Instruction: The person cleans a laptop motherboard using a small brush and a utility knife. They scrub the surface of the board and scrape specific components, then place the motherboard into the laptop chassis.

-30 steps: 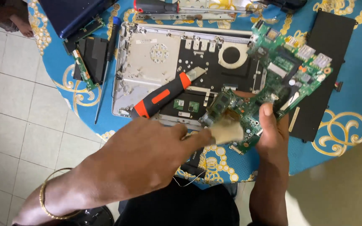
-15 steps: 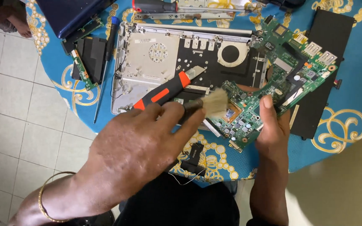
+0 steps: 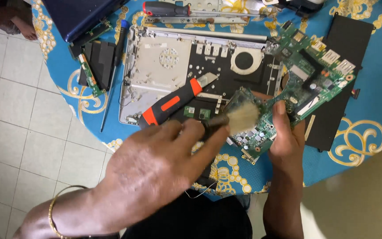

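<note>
One brush (image 3: 243,117), gripped in the closed left hand (image 3: 155,172), touches one circuit board (image 3: 306,84), which the right hand (image 3: 286,137) pinches at its near edge; two screwdrivers (image 3: 173,9) lie apart.

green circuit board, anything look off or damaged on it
No damage shows. The green circuit board lies askew, tilted across the opened laptop base and overhanging the table edge, steadied by the right hand while the left hand brushes it.

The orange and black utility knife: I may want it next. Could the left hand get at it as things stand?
Probably not straight away: the left hand is shut on the brush. The utility knife lies uncovered just beyond its fingers.
</note>
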